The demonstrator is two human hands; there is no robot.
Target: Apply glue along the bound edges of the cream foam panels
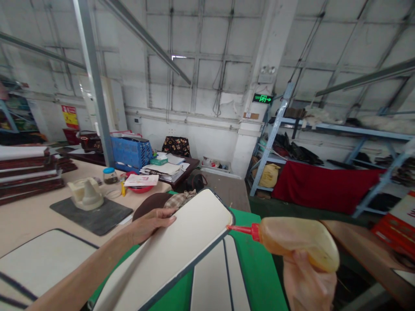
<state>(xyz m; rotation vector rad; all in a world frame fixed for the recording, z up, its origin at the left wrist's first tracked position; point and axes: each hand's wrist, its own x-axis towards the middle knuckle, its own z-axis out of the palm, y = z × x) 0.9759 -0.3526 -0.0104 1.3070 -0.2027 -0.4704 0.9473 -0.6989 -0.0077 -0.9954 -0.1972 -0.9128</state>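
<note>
Well, nozzle (243, 230) at panel edge (191, 264)

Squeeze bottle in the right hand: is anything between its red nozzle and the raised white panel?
Nothing visible: the red nozzle appears to touch a corner of the white panel, clear of the left hand.

Light dim, greyish, fairly even. Brightest points I get: a slit (179, 56) high in the wall (207, 140) and the green exit sign (262, 99). The white panel (181, 244) shades from pale to greyer lower down. Floor (304, 218) at right is dark. Wide lens leans the post (92, 77) and stretches the edges; far shelf (350, 127) detail looks soft to me.
</note>
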